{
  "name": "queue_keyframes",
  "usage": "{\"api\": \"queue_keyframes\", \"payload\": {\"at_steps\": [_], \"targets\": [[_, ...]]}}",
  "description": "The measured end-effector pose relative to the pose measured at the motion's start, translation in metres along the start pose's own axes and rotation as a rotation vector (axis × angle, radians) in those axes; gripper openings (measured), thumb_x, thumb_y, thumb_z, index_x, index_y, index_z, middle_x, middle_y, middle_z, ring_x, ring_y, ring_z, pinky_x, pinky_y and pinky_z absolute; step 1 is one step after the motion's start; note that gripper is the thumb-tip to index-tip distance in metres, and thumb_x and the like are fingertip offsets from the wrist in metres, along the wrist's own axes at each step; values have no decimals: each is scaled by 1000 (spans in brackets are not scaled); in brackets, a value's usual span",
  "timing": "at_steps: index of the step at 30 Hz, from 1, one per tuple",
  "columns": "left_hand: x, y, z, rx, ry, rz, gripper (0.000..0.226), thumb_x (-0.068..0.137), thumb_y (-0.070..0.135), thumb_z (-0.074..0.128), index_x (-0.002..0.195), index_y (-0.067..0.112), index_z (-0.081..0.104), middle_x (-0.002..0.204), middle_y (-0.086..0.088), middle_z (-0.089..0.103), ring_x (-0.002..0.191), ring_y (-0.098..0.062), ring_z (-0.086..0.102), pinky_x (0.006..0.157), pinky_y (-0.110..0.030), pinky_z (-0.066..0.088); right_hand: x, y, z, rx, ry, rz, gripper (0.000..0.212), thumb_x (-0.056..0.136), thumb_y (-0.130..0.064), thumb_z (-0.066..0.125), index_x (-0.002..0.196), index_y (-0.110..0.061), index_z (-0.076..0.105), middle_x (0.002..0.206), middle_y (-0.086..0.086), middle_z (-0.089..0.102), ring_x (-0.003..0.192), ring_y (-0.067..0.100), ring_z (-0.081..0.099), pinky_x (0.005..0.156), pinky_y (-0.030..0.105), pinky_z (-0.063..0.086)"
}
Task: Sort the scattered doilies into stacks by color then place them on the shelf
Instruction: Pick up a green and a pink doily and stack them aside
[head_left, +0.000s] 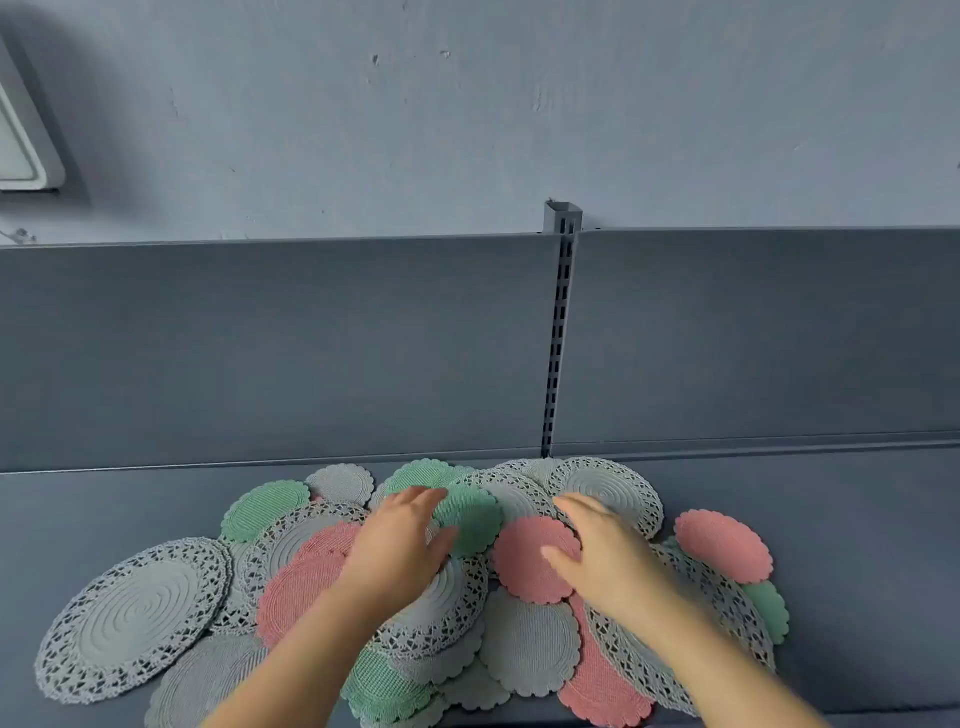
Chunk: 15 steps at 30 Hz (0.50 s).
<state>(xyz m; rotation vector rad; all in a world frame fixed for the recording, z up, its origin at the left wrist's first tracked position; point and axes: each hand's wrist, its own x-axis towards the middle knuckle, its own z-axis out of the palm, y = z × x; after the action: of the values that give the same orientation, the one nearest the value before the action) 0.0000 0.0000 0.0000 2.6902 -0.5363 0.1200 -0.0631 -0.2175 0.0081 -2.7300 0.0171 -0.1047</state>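
Several round doilies lie scattered and overlapping on a grey shelf (857, 519): white lace ones, plain white ones, pink ones and green ones. My left hand (400, 545) reaches over the pile with straight fingers, its fingertips on a green doily (472, 514). My right hand (597, 551) hovers with relaxed fingers over a pink doily (524, 566) and the edge of a white lace doily (608, 488). Neither hand holds anything. A large white lace doily (135, 618) lies at the left.
A grey back panel (260, 353) rises behind the shelf, split by a slotted upright post (558, 332). Above it is a blue-grey wall. More pink (722, 551) and green (265, 509) doilies lie at the pile's edges. A white frame (21, 140) hangs at upper left.
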Motion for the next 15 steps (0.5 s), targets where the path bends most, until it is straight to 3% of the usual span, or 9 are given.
{"api": "queue_keyframes", "payload": {"at_steps": [3,6,10,15], "targets": [[19,0,19,199,-119,-19,58,96,44,40,147,22,24,152,0,30,139,-21,27,114,-37,21,14,1,12,-33,-80,-30,65,91,-36,57,146,-16,28,152,-3,32,139,12,30,114,24,18],[30,2,29,276,-209,-63,61,96,46,37,148,21,19,151,-2,29,138,-24,27,113,-42,21,20,1,18,-62,-125,-30,62,90,-34,59,143,-15,33,146,-1,40,135,14,36,114,27,23],[38,5,29,304,-121,-69,55,91,45,50,139,22,36,138,1,47,124,-23,46,106,-37,31,26,5,19,-85,-81,-60,56,86,-36,64,135,-18,44,133,-4,51,122,13,48,107,27,37],[40,9,21,167,22,-127,64,78,38,70,134,23,41,123,2,51,114,-22,49,97,-33,41,35,11,17,-23,-91,-44,57,80,-37,69,131,-22,48,125,-4,48,111,15,53,93,27,45]]}}
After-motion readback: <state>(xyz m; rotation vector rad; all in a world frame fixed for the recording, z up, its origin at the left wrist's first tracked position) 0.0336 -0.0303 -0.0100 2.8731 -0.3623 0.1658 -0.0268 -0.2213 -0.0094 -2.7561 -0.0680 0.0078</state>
